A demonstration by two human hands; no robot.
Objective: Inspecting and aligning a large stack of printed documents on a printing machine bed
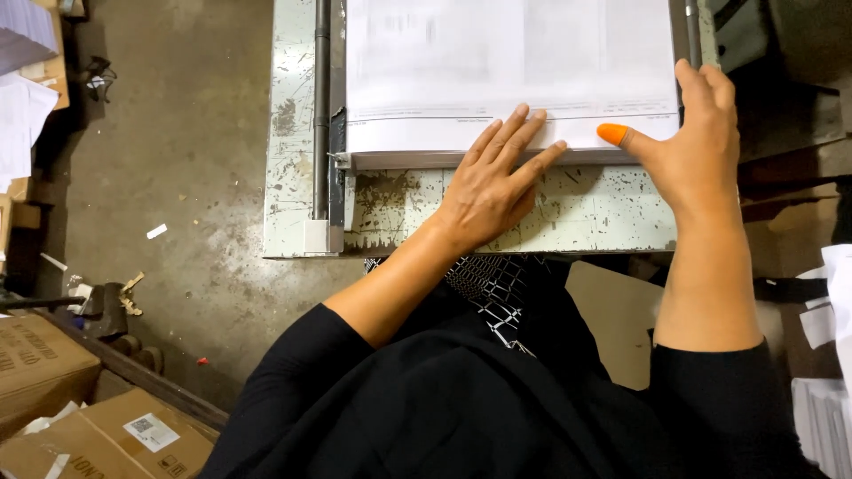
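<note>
Two cardboard boxes [84,408] sit at the near left on the concrete floor [191,133], with small scraps of paper scattered about it. Moving right we reach the bench [302,133], its pale paint chipped and worn, with a metal rod [321,98] running from far to near along its left side. On the bench lies a thick stack of white paper sheets [497,62], its near edge squared up just short of the bench's near rim. Our left hand [493,182] rests flat and open, palm on the bench top and fingers [510,142] spread over the near edge of the stack, pressing down and gripping nothing. Further right, our right hand [701,146] stands against the stack's near right corner, fingers straight along the right side and the thumb, capped with an orange rubber tip [612,133], laid on the top sheet; it is open too, bracing rather than clasping. Black sleeves cover both arms. At the far right edge, loose white sheets [830,355] are piled beside the bench
</note>
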